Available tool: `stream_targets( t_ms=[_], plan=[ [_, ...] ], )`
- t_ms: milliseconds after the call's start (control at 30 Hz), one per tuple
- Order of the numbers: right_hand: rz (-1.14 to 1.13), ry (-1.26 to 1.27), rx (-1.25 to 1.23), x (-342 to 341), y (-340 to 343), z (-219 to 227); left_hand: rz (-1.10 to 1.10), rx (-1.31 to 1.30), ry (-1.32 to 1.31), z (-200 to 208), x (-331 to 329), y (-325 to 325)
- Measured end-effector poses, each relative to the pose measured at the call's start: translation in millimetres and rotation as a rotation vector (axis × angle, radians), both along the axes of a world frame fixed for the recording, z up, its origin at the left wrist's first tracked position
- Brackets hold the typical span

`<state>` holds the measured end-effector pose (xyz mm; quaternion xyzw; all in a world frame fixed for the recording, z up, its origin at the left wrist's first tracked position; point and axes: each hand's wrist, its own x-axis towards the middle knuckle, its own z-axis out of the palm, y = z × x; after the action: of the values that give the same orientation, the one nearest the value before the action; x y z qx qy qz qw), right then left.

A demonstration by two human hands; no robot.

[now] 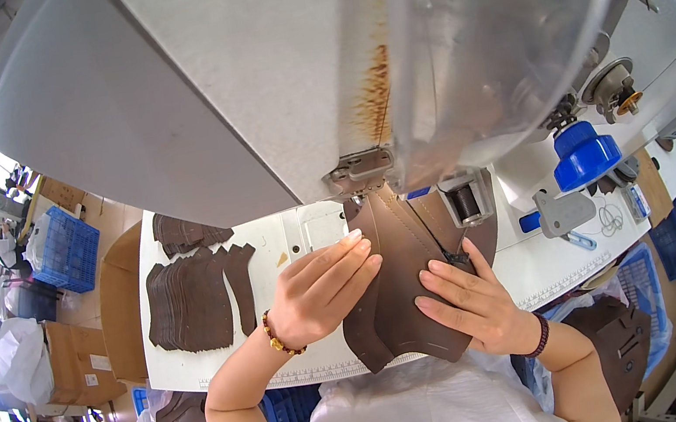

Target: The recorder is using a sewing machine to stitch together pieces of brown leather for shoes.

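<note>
A brown leather piece (403, 289) with stitch lines lies on the white sewing table (229, 361), its far end under the presser foot (360, 174) of a large grey sewing machine (246, 75). My left hand (319, 289) lies flat on the piece's left side, fingers together and pointing right. On its right side my right hand (467, 301) presses down, fingers spread toward the seam. Both wrists wear bead bracelets.
A fanned stack of brown leather pieces (193, 300) lies on the table at the left, more behind it (187, 232). A blue thread cone (584, 156) and bobbin winder stand right. Blue crates (66, 250), cardboard boxes and bags surround the table.
</note>
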<state>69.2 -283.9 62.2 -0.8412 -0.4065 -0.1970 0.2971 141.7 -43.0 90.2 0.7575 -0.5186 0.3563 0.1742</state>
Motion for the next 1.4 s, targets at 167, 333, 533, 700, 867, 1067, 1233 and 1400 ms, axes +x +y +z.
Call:
stream_targets(
  t_ms=[167,333,533,700,867,1067,1233,1400],
  plan=[
    [-0.023,-0.053,-0.059,0,3,1,0.053,0.081,-0.147,1,1,1],
    [-0.098,-0.114,-0.145,-8,15,3,0.01,0.08,-0.145,5,6,5],
    [-0.106,-0.123,-0.146,-6,14,9,0.021,0.086,-0.131,4,5,3],
    [-0.097,-0.1,-0.149,8,9,20,0.031,0.052,-0.116,8,12,-2],
    [-0.108,-0.105,-0.16,12,9,21,0.041,0.055,-0.066,12,16,-2],
    [-0.104,-0.144,-0.173,25,6,25,0.035,0.022,-0.028,12,22,-3],
    [-0.081,-0.157,-0.166,37,3,28,0.045,0.018,0.016,12,23,-4],
    [-0.082,-0.124,-0.18,39,1,34,0.059,0.044,0.037,11,23,-4]
  ],
)
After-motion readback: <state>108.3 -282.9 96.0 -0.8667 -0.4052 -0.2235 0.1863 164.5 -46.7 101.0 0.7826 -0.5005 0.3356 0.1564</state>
